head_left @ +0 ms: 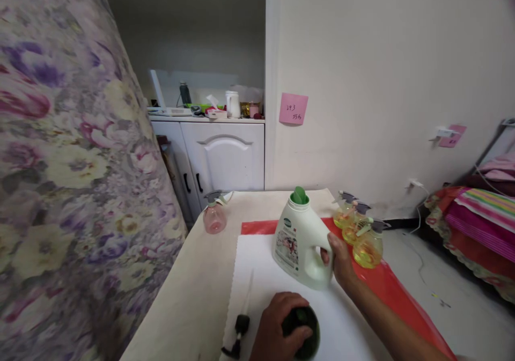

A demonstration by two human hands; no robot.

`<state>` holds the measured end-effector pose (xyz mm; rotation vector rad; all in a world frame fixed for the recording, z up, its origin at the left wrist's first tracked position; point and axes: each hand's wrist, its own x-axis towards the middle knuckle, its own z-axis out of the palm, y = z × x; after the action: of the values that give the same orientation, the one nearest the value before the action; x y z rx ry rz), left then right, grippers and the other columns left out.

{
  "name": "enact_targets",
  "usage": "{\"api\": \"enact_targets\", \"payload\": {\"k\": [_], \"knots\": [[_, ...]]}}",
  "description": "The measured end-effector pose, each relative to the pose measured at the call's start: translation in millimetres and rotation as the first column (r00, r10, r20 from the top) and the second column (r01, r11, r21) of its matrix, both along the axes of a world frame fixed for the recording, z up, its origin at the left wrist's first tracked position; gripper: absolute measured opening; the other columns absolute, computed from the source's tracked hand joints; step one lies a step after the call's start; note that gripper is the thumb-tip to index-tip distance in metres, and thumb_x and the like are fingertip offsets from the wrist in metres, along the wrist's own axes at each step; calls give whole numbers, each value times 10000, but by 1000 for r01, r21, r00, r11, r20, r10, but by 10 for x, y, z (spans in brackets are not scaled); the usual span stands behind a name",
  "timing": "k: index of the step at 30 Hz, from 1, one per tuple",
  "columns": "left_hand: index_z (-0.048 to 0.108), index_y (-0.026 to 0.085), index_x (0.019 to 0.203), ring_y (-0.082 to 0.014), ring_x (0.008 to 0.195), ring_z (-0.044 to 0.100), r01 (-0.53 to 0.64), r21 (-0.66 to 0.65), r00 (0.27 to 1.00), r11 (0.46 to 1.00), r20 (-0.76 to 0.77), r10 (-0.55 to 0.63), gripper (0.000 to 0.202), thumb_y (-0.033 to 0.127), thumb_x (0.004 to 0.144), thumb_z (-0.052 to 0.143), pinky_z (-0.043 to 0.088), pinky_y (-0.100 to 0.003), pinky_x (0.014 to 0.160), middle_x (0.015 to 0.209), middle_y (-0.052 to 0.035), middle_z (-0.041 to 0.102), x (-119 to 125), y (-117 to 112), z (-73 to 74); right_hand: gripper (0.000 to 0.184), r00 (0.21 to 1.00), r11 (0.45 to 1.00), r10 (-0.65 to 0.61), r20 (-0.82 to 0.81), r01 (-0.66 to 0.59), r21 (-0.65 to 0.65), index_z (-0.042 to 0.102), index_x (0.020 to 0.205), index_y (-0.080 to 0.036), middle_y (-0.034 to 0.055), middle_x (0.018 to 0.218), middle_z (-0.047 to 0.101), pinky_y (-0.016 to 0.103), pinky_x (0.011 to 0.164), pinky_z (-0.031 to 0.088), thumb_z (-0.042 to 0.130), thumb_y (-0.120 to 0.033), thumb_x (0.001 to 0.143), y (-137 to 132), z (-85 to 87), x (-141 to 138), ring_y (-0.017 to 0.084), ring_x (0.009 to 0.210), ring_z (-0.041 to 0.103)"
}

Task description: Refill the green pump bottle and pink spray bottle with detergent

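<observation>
A pale green detergent jug (303,243) with a green spout in its uncapped neck stands on the white sheet, slightly tilted to the left. The fingers of my right hand (340,262) are closed around its handle. At the bottom, my left hand (284,323) wraps round a dark green round bottle (311,331). Its opening seems to face up, though my fingers partly cover it. A black trigger sprayer top (241,324) with a thin clear tube lies to the left of that hand, touching neither hand.
Three spray bottles with yellow liquid (367,251) stand at the right on a red sheet (386,286). A pink spray bottle (214,219) is at the table's left edge. Floral curtain (80,168) hangs on the left; a white cabinet (225,152) stands behind.
</observation>
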<state>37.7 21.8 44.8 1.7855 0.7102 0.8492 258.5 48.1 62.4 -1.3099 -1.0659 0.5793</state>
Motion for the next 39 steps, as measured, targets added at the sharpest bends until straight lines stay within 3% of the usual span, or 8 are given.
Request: {"api": "enact_targets", "payload": {"k": [5,8,11,13,17,20,29,39], "knots": [[716,260,945,-266,1051,607,-11,7,1000,1000,14,11,356,84,637,687,456,-386,957,1084,-76,686,13,-17,25,548,999,1000,7,42,-6,-29,456,507,-226,-30,460,465,292,570,427,350,-596,897,8,31,83,156,498,477],[716,251,964,-261,1062,606,-25,33,1000,999,0,25,351,89,653,687,447,-386,974,1091,-77,687,15,-30,43,367,996,997,-76,48,77,-2,569,770,-212,17,760,621,316,717,479,495,-564,848,-172,28,166,200,746,582],[714,242,981,-259,1070,605,-29,51,999,998,-17,30,350,93,666,683,447,-389,979,1101,-81,686,9,-34,47,385,975,975,-219,22,218,37,504,1090,-233,93,1126,589,407,943,433,550,-516,833,-556,-151,176,265,1072,547],[713,231,994,-261,1077,603,-22,65,1000,998,-19,23,343,109,675,687,448,-395,982,1108,-89,683,0,-32,39,414,968,968,-251,-4,251,15,482,1119,-233,123,1127,597,476,957,430,565,-511,823,-840,-371,81,301,1075,562],[693,226,1066,-267,1117,589,-6,101,1000,995,-30,9,361,199,706,705,438,-410,1005,1159,-100,673,-27,-25,15,773,995,993,99,-1,-98,-66,443,1286,-266,123,1326,549,495,1078,360,786,-472,625,-1163,-816,-338,342,1257,478],[676,221,1100,-259,1118,596,-24,115,999,993,-39,28,325,279,782,639,442,-412,1005,1169,-102,679,-74,2,29,1007,973,970,230,-17,-230,-82,351,1385,-276,119,1456,435,490,1136,295,858,-434,529,-1134,-961,-649,341,1350,381],[725,210,914,-247,963,662,-352,117,919,929,-144,367,243,343,828,541,498,-375,888,969,-63,740,-690,321,78,1019,969,972,204,138,-183,-147,314,1392,-248,126,1435,451,504,1147,266,854,-328,532,-1008,-938,-806,329,1347,386],[734,280,975,-241,1073,620,-111,238,859,965,-466,214,389,97,723,501,460,-365,916,1215,-56,658,-1010,171,-298,945,968,975,211,138,-198,-102,345,1378,-234,130,1402,488,526,1119,312,822,-325,566,-1032,-919,-794,337,1311,432]]}}
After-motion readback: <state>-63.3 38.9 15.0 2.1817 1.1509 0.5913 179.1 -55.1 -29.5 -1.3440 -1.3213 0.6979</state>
